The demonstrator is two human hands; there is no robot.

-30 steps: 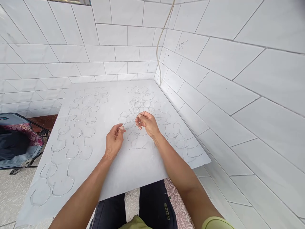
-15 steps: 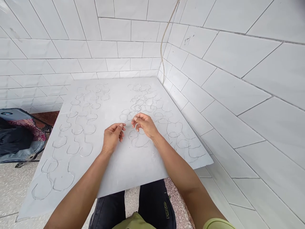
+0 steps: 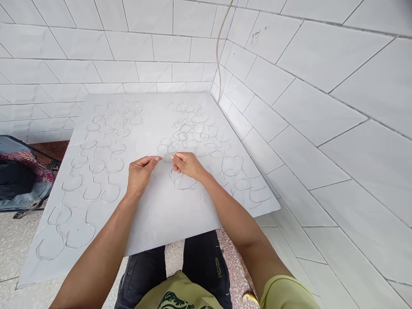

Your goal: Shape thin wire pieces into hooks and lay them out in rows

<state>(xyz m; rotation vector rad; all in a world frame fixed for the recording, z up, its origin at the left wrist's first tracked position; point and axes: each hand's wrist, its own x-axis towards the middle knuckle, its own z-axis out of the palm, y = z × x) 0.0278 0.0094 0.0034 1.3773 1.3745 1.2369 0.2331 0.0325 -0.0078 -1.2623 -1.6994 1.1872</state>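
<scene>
Over the middle of a pale grey board (image 3: 167,219), both hands are raised close together. My left hand (image 3: 139,174) is closed in a pinch, thumb against forefinger, on what looks like a thin wire (image 3: 165,159). Facing it, my right hand (image 3: 189,165) pinches the same fine wire a short gap away. The wire is so thin that its full shape cannot be made out against the board. Just below the right hand lie curved wire pieces (image 3: 185,189). More bent, S-like wires (image 3: 111,201) are spread in rows on the board's left side.
Overlapping curved wires (image 3: 230,174) cover the board's right part. White tiled walls (image 3: 322,94) meet at the back corner, where a cable (image 3: 218,56) hangs. At left stands a folding chair (image 3: 30,197) with a dark cloth (image 3: 14,180) on it.
The view has shifted slightly, so the board sits higher and further left. My right hand's fingers have drawn together into a tighter pinch, and my left fingers have closed more.
</scene>
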